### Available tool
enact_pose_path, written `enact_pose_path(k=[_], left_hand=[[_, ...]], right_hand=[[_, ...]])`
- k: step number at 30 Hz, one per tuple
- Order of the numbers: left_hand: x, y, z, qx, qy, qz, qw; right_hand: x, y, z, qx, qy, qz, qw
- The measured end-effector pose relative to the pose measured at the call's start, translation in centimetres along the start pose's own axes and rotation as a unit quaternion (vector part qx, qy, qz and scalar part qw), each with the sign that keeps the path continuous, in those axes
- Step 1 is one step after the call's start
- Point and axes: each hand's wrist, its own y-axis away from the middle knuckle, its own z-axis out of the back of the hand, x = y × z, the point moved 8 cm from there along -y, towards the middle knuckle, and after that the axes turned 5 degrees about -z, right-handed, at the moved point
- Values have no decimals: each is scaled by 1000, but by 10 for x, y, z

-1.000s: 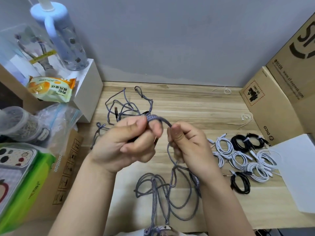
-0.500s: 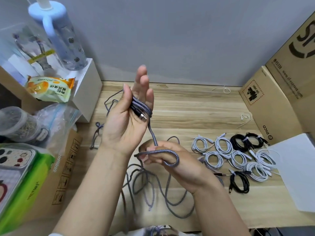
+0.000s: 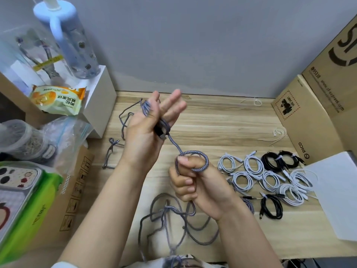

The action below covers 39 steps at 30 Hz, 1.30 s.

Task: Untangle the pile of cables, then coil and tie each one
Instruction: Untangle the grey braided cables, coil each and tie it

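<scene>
— Step in hand?

— Coiling, by the look of it. Braided grey cable point(image 3: 174, 146) wrapped round the raised left hand point(image 3: 146, 136), fingers straight and spread upward, a dark plug end point(image 3: 160, 131) tucked against the palm under the wraps. No real grip there; hand serving as a spool, more or less open.

— And the other side?

— Right hand point(image 3: 195, 182) lower and nearer, fingers curled, pinching a loop of the same cable between thumb and forefinger. Grip closed on that loop. Short taut run of braid between the two hands.

— Rest of the cable?

— Loose on the counter point(image 3: 222, 120): slack loops point(image 3: 173, 219) below the right wrist, trailing off toward the near edge, plus more grey strands point(image 3: 123, 120) behind the left hand. Hard to tell whether one cable or two.

— Progress?

— Well along, probably. Finished bundles of white cables point(image 3: 270, 180) and black cables point(image 3: 271, 206) tied and laid out to the right, beside a cardboard box point(image 3: 309, 120). Loose white ties point(image 3: 255, 102) further back near the wall.

— Next move?

— Likely another turn round the left fingers, feeding slack up from the counter. Calls for keeping tension even and the plug pinned, so the wraps stay put. Possible snag in the loops below; worth watching before pulling hard. After that, a tie within reach.
</scene>
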Motion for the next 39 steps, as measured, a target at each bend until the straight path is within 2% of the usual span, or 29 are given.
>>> enact_pose_path(k=[2,3,4,6,7,8,9,10,11,12,14,17,19,21,22,24,27,31,34,36,39], left_hand=[[1,5,-6,70,-200,-26,977],[3,10,-12,119,-313,-42,941],[4,13,-17,157,-425,-62,889],[4,14,-18,188,-602,-105,769],[4,12,-15,195,-648,-105,729],[5,10,-9,202,-667,-86,712],[6,8,0,208,-661,-57,719],[7,7,9,210,-636,-24,743],[8,7,17,211,-609,4,765],[9,8,20,220,-596,17,772],[10,11,18,256,-599,30,758],[16,18,12,306,-619,45,722],[16,22,8,320,-621,45,714],[13,27,4,315,-574,65,753],[10,30,0,312,-536,79,781],[2,34,-11,315,-465,85,823],[-12,35,-28,332,-388,47,858],[-22,16,-14,213,-346,-3,914],[-18,10,-1,174,-362,-15,916],[-9,11,6,181,-371,10,911],[5,20,10,217,-381,66,896]], right_hand=[[1,1,-4,40,-44,-10,998],[1,2,-4,55,-64,-8,996],[2,2,-5,67,-83,1,994],[8,4,-6,94,-135,39,986],[13,7,-7,106,-163,62,979],[19,10,-5,108,-190,82,972],[25,13,-3,101,-206,101,968],[31,16,1,74,-198,116,970],[35,19,6,27,-160,128,978],[39,23,13,-37,-96,139,985],[47,30,19,-151,65,161,973],[61,35,17,-245,225,227,915],[70,41,21,-301,309,272,860],[77,46,29,-352,381,295,802],[79,47,33,-365,395,301,787],[80,45,39,-372,402,299,782],[70,32,34,-320,434,247,805],[54,23,11,-212,454,224,836],[58,33,-3,-188,428,271,841],[68,43,-8,-200,390,315,842],[82,55,-6,-237,360,368,824]])
